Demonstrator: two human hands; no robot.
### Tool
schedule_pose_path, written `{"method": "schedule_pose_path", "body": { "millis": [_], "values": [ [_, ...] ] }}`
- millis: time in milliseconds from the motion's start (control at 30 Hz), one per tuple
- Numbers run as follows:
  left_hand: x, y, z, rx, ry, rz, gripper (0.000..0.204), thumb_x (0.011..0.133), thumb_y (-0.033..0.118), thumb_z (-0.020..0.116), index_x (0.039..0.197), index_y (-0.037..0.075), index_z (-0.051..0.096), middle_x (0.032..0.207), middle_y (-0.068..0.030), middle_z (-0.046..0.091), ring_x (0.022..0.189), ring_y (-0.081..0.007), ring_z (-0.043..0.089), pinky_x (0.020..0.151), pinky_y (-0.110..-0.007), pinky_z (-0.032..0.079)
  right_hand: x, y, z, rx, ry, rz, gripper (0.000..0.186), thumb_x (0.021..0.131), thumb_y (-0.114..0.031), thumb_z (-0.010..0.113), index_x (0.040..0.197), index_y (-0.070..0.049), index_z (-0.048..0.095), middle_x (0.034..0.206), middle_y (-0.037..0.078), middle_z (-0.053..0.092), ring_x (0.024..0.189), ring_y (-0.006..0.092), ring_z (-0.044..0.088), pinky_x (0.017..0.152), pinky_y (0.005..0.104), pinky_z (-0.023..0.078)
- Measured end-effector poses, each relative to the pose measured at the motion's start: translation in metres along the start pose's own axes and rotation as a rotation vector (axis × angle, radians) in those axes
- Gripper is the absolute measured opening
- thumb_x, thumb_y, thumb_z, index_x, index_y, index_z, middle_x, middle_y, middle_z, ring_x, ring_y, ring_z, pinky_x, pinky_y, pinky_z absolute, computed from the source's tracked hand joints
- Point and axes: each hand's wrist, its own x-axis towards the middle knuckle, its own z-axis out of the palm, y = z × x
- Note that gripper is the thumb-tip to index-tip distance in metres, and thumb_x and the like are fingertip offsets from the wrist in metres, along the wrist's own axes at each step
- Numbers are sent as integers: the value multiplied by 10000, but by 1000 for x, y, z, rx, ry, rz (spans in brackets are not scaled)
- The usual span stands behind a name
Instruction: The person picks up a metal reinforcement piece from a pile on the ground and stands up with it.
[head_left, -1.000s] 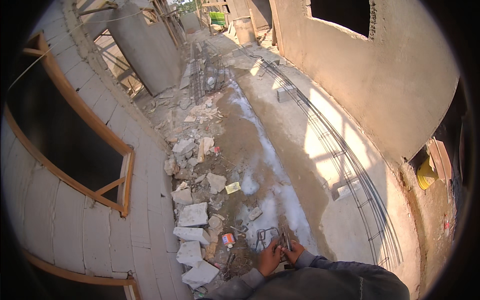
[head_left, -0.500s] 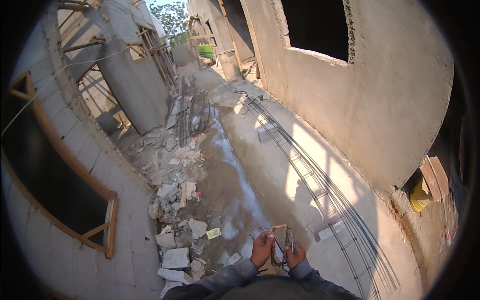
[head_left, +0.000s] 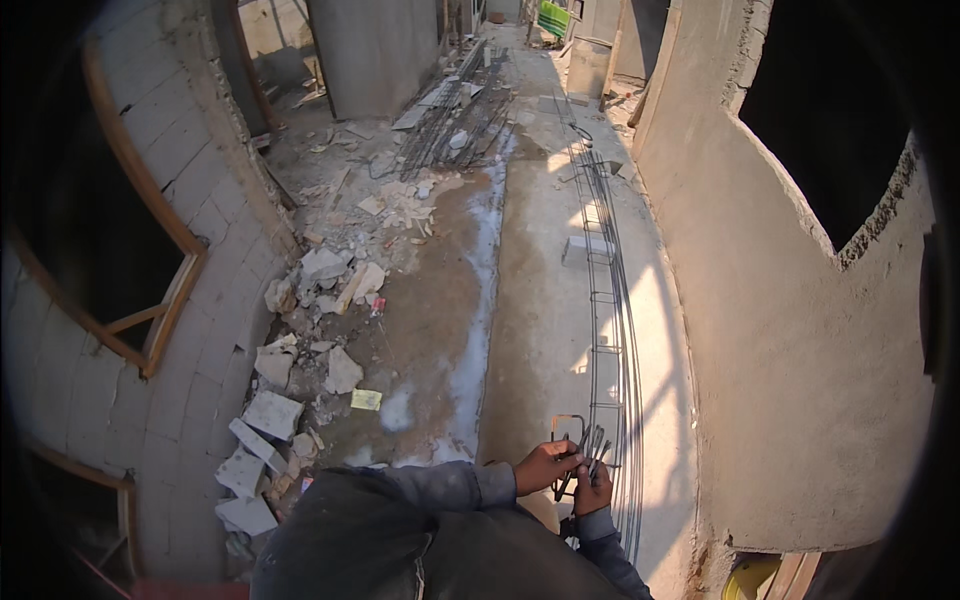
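Several thin steel rebar stirrups, bent into rectangles, are bunched together at the lower middle of the view. My right hand is closed round the bunch from the right. From the left, my left hand pinches at the same stirrups, its fingertips almost meeting those of the right. One stirrup's squared loop stands up above my left fingers. Just beyond my hands lies a long rebar cage with crosswise ties, on the concrete along the right side. My fingers partly hide how many stirrups there are.
Broken blocks and rubble line the left wall. A pile of steel bars lies farther ahead. A pale block sits beside the cage. Plastered wall with a window opening rises on the right; a yellow container shows at lower right.
The view has swung, so the passage now runs more straight ahead. My left hand has come across closer to the right, and the stirrups are bunched tighter between them.
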Motion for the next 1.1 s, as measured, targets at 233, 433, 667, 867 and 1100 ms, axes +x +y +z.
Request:
{"method": "schedule_pose_path", "body": {
  "millis": [233,433,667,867,1100],
  "values": [
    [62,-1,-21,-112,148,111,508,760,114,565,1205,0,348,1006,-117,480,866,-157,514,675,-290,471,123,63,-14,202,-464,294,311,895,-229,420,1126,-20,416,975,97,539,832,172,539,687,275,449],
    [59,3,-58,-593,549,-117,564,686,41,573,1200,-33,352,893,-139,522,738,-202,561,539,-316,489,197,64,42,97,-1133,418,367,832,-240,528,1096,-7,426,965,105,531,848,157,531,688,278,441],
    [-5,-71,-74,-669,853,-243,484,766,177,552,1215,105,387,866,-114,556,856,-204,562,580,-317,493,218,92,120,-337,-1811,317,292,765,-124,611,989,-20,455,738,46,547,601,119,529,540,246,438],
    [-110,-160,-62,-1037,1529,-168,410,762,163,569,1156,152,456,899,-54,573,821,-172,560,684,-357,467,245,98,175,-354,-1620,479,184,798,-151,580,774,-89,408,493,19,441,337,135,427,316,284,344],
    [-253,-297,-36,-1018,1798,-563,267,760,216,567,1003,106,554,854,-27,574,766,-163,548,651,-347,461,253,164,215,-768,-1477,460,206,798,-182,578,676,-85,442,455,21,437,310,131,404,289,281,320]
  ]
}}
